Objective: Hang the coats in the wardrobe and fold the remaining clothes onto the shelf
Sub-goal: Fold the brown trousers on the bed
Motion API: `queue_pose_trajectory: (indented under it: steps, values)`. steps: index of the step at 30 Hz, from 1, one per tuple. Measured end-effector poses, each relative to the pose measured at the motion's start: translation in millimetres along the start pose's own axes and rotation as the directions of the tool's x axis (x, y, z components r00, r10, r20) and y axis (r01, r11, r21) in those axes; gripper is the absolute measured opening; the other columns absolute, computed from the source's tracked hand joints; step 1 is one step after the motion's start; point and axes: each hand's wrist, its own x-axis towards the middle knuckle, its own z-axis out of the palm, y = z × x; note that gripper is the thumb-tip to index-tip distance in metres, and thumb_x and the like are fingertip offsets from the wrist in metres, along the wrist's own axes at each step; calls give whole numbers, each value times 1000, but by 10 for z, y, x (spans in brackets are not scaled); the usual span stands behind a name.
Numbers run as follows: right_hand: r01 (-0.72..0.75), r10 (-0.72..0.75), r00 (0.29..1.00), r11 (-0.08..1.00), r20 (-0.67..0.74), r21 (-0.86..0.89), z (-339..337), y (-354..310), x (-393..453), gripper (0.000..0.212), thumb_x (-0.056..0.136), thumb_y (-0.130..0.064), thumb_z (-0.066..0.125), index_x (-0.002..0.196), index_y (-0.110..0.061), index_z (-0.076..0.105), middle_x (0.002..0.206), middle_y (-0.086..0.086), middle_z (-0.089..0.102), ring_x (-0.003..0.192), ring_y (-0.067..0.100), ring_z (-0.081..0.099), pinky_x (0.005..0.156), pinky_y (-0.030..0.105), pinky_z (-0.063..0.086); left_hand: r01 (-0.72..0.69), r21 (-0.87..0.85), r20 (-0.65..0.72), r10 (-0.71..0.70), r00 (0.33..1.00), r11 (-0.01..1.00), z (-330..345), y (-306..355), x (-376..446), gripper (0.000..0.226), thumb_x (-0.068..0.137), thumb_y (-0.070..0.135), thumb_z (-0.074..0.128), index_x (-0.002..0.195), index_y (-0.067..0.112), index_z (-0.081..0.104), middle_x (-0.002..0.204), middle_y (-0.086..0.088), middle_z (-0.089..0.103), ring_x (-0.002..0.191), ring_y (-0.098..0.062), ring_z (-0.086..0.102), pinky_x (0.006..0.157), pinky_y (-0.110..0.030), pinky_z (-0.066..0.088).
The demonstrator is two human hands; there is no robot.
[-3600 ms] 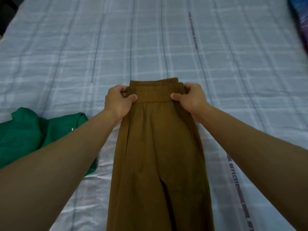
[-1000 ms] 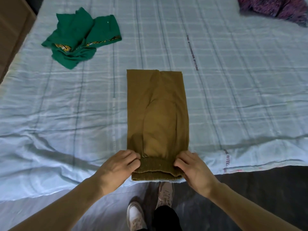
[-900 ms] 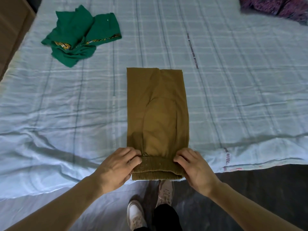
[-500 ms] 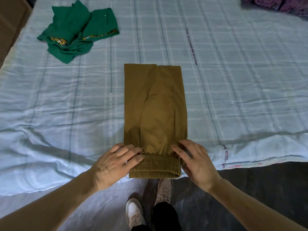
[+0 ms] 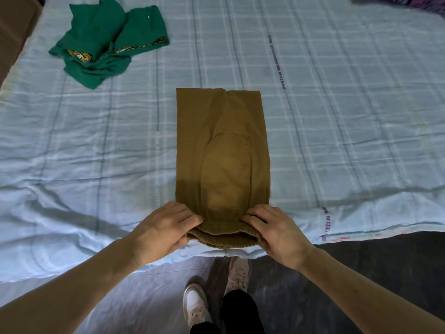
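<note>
The brown trousers [image 5: 222,150] lie folded in a long rectangle on the bed [image 5: 337,116], running straight away from the person, their ribbed waistband at the near edge of the mattress. Both hands are at that waistband. The left hand [image 5: 166,225] has its fingers curled over the left corner and pinches the doubled elastic, thumb tucked underneath. The right hand [image 5: 277,229] does the same on the right corner, fingertips pressing on top of the cloth, the band bunched slightly between the two hands. The layers of the waistband part a little at the front, showing a dark gap.

The bed is covered with a pale blue checked sheet [image 5: 84,165], rumpled near the edge. Well away on the far left of it sits a crumpled green garment [image 5: 108,39] with a patterned yellow lining showing. At the far right corner a bit of purple patterned fabric [image 5: 414,3] pokes into sight, too cropped to tell what it is.

Below, the person's two light-coloured shoes [image 5: 216,292] stand on a dark floor [image 5: 385,266] beside the bed
</note>
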Motion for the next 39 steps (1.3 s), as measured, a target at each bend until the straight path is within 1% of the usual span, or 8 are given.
queue_pose_trajectory:
  steps: [6, 12, 16, 22, 27, 31, 35, 39]
  values:
    - [-100, 98, 994, 994, 48, 34, 4, -30, 42, 84, 70, -42, 83, 141, -25, 42, 127, -7, 56, 115, 14, 53, 98, 29, 47, 357, -373, 62, -361, 931, 857, -57, -28, 133, 23, 91, 24, 67, 112, 24, 59, 83, 9, 67, 74, -10, 59, 70, -34, 52]
    - [-210, 228, 967, 967, -112, 145, -19, -59, 100, 62, 64, -19, 88, 117, -20, 57, 101, -2, 67, 84, 17, 63, 75, 29, 53, 397, -523, 103, -406, 908, 755, -61, -72, 175, 20, 91, 21, 67, 108, 26, 57, 85, 12, 68, 77, -10, 64, 66, -34, 56]
    - [-252, 264, 963, 952, -54, 172, -25, -22, 129, 44, 75, -21, 80, 114, -20, 60, 99, -1, 66, 83, 19, 60, 76, 32, 53, 312, -427, -33, -359, 933, 849, 14, 2, 94, 37, 82, 20, 75, 115, 22, 59, 95, 10, 63, 80, -8, 58, 68, -23, 48]
    - [-293, 304, 952, 936, -30, 195, -9, -15, 185, 39, 80, -26, 75, 115, -21, 59, 99, 0, 65, 84, 19, 58, 78, 34, 54, 219, 5, -140, -216, 966, 976, 263, 199, 33, 94, 55, 44, 91, 132, 16, 45, 119, -4, 63, 106, -24, 61, 90, -37, 44]
    - [-187, 208, 975, 960, -83, 207, 16, 6, 151, 41, 73, -25, 81, 108, -21, 60, 98, -3, 64, 84, 17, 59, 74, 30, 52, 147, 69, -210, -129, 969, 987, 443, 213, 28, 82, 56, 36, 88, 126, 16, 50, 118, -2, 64, 104, -23, 60, 92, -36, 42]
    - [-66, 65, 998, 990, 7, 121, 54, 60, 59, 56, 72, -44, 80, 117, -24, 55, 115, -8, 58, 104, 13, 56, 86, 29, 50, 116, 20, -261, -106, 960, 993, 431, 184, 24, 55, 62, 28, 82, 109, 18, 56, 103, 3, 67, 93, -21, 62, 86, -36, 46]
    - [-57, 59, 998, 995, -27, 76, 117, 71, -6, 70, 69, -40, 83, 129, -22, 51, 130, -2, 53, 119, 18, 53, 99, 31, 46, 174, -106, -278, -197, 940, 979, 315, 180, 80, 34, 66, 23, 74, 98, 15, 67, 91, 3, 67, 83, -21, 62, 81, -34, 46]
    - [-93, 115, 975, 988, -190, 124, 51, 89, 80, 41, 74, -27, 75, 112, -16, 62, 121, 2, 57, 112, 18, 54, 95, 29, 46, 319, -313, -203, -391, 898, 895, 79, 159, 220, 34, 65, 22, 72, 99, 23, 67, 86, 10, 65, 80, -12, 55, 78, -24, 42]
